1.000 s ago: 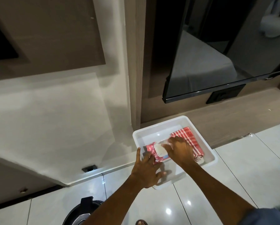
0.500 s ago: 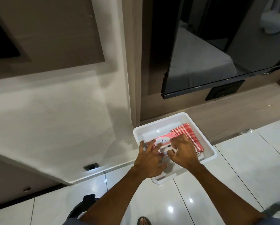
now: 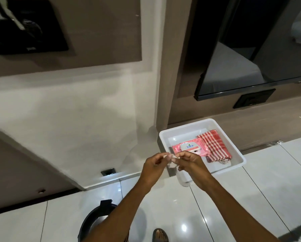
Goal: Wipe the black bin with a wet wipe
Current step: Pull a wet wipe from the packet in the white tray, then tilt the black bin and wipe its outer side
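Observation:
My left hand and my right hand meet in front of me, above the near left corner of a white tray. Both pinch a small crumpled white wet wipe between their fingertips. A pink pack of wet wipes with a white flip lid lies in the tray, and the lid looks shut. The black bin stands on the floor at the bottom left, below my left forearm, which hides part of its rim.
A red and white checked cloth lies in the tray beside the pack. The tray sits on glossy white floor tiles against a brown wall base. A dark screen hangs on the wall above. My sandalled foot shows at the bottom.
Both hands have lifted out of the tray toward me, now holding a wipe drawn from the pack. The pack lies uncovered in the tray. The view has tilted, showing more of the bin.

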